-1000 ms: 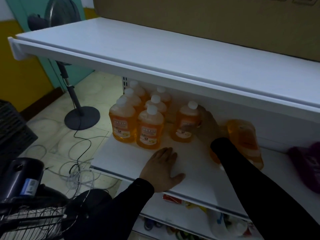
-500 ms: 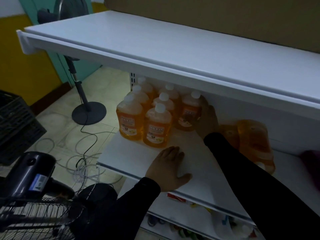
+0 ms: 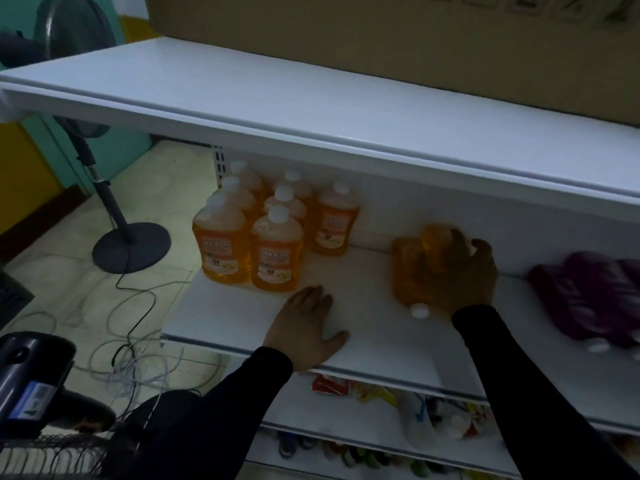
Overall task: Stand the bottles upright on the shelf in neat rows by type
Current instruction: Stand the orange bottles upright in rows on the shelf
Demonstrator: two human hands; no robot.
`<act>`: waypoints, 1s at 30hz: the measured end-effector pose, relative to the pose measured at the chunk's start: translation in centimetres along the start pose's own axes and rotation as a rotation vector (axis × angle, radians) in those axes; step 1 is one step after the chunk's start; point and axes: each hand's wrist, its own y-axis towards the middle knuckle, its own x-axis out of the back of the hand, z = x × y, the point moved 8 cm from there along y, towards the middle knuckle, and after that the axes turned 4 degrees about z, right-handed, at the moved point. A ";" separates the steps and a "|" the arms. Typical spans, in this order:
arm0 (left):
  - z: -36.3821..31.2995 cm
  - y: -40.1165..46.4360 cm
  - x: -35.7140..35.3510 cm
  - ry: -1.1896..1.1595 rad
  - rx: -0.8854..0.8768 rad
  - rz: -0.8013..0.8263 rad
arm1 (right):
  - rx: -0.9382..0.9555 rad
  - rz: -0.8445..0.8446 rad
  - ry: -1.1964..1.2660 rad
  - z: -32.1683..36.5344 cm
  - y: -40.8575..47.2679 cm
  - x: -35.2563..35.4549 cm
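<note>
Several orange bottles with white caps (image 3: 277, 251) stand upright in rows at the left end of the white shelf (image 3: 221, 317). One more upright orange bottle (image 3: 334, 225) stands just right of them, near the back. Further right, orange bottles lie on their sides (image 3: 407, 271), a white cap (image 3: 419, 310) pointing toward me. My right hand (image 3: 464, 271) grips one of these lying bottles from above. My left hand (image 3: 306, 325) rests flat on the shelf near its front edge, holding nothing. Purple bottles (image 3: 595, 296) lie on their sides at the far right.
A broad white upper shelf (image 3: 311, 109) overhangs the work shelf, with a cardboard box (image 3: 381, 39) on top. Lower shelves hold colourful packets (image 3: 433, 410). A standing fan (image 3: 131, 244) and loose cables (image 3: 131, 358) occupy the floor at left. A handheld scanner (image 3: 31, 382) sits at the lower left.
My right hand has left the upright orange bottle at the back and moved right onto the lying orange bottles. My left hand stayed flat on the shelf.
</note>
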 end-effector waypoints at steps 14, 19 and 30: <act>-7.8 2.0 5.5 -0.354 -0.133 -0.064 | 0.161 0.029 0.197 0.8 -3.0 7.9; -9.1 2.0 7.0 -0.720 -0.116 -0.169 | 0.212 0.209 0.270 4.5 -3.3 7.6; -4.2 2.6 5.2 -0.968 0.006 -0.014 | 0.327 0.522 0.243 8.1 -2.5 -0.1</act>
